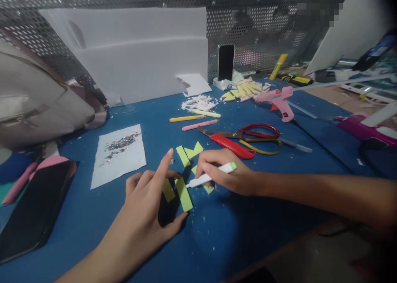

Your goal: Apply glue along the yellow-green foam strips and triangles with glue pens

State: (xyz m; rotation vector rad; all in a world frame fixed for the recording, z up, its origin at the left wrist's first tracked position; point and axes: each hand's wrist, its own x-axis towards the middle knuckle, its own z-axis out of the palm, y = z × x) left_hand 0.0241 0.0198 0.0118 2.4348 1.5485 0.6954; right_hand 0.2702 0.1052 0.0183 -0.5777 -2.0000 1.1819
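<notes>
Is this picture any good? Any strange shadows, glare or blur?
Head view: a dark shadow beneath the left hand; a faint round sheen on the blue table below the right hand; blackness in the far upper-right corner, with blocky pixels near it; fine detail looks soft.

Blue tabletop (214,237), green paper pieces (183,155), scissors (231,134), 1 red cutter (231,146), 1 pink glue gun (284,104)

A white marker (214,176) is held in the right hand (228,171) at a green paper strip (184,194), which is framed by the left hand's (149,196) fingers on the blue bench (211,237).
</notes>
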